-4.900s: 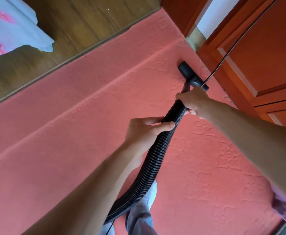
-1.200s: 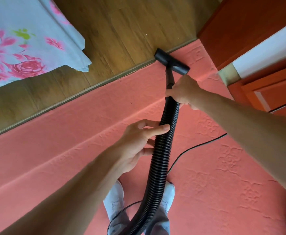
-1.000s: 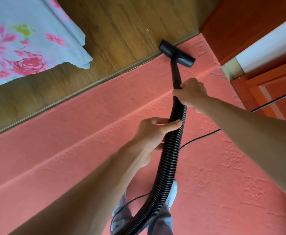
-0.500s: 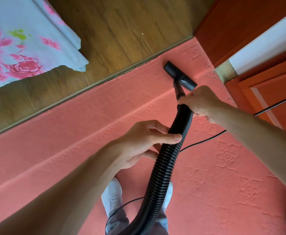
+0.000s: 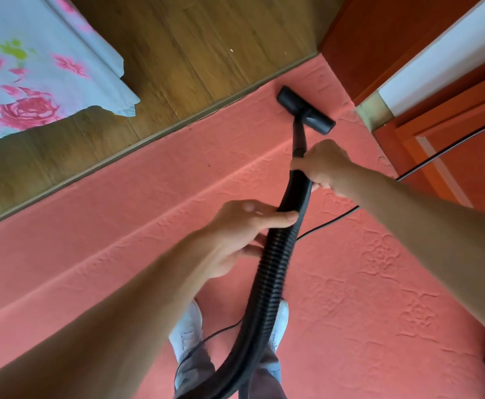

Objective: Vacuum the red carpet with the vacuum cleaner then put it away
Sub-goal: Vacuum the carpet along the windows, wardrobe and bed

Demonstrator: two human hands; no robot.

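The red carpet (image 5: 137,214) with a raised pattern covers most of the floor. A black vacuum nozzle (image 5: 306,110) lies flat on it near the carpet's far edge. My right hand (image 5: 323,165) grips the smooth black wand just behind the nozzle. Lower down, my left hand (image 5: 241,234) holds the ribbed black hose (image 5: 267,286), thumb over the top. The hose curves down between my feet and leaves the view at the bottom. The vacuum's body is not in view.
Wood floor (image 5: 195,44) borders the carpet at the top. A flowered bedsheet (image 5: 34,73) hangs at top left. An orange-red door and frame (image 5: 462,156) stand on the right. A thin black power cord (image 5: 330,220) crosses the carpet. White shoes (image 5: 186,326) stand below.
The nozzle has slid forward again toward the carpet's far edge after being pulled back half a second ago. Both hands keep their grips on wand and hose.
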